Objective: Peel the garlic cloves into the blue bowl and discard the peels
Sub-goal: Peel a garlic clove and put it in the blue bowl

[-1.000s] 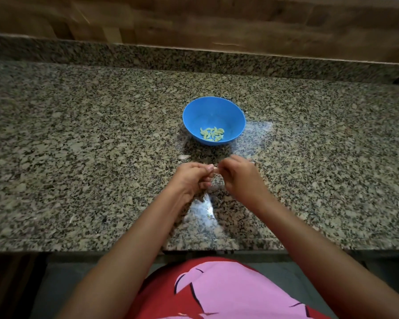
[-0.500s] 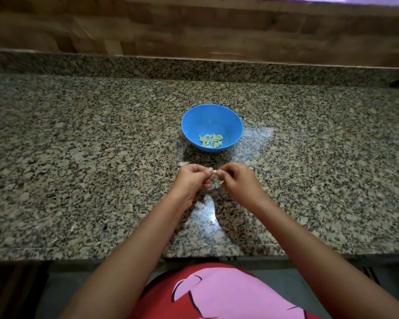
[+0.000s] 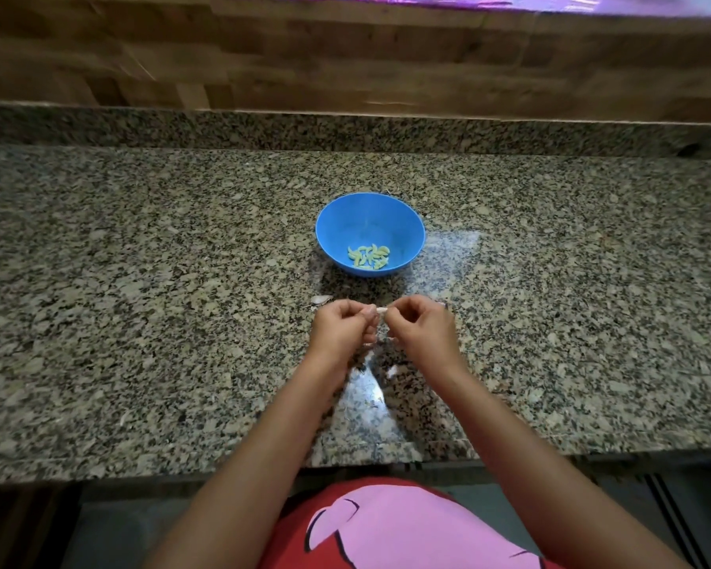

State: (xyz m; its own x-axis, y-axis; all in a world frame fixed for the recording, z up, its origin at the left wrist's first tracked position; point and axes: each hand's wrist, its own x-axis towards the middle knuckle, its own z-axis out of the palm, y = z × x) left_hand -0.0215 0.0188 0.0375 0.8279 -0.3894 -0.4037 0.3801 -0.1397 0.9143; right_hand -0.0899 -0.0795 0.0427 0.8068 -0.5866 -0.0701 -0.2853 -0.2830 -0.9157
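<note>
Between both hands, left grip (image 3: 345,328) and right grip (image 3: 421,328) pinch a garlic clove (image 3: 381,310).

A speckled granite counter (image 3: 140,322) spreads out on every side of the fingers (image 3: 368,312), glossy with pale reflected light just below them. Beyond the fingers a low granite upstand (image 3: 181,127) meets a wood-block wall (image 3: 304,55), with a bright purple-tinted strip (image 3: 468,0) at the very top.

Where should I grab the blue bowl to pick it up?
Probably pinch the bowl by its rim at the far side, coming from above. It stands upright and open, its rim is bare, and both hands, left and right, crowd the near side.
</note>
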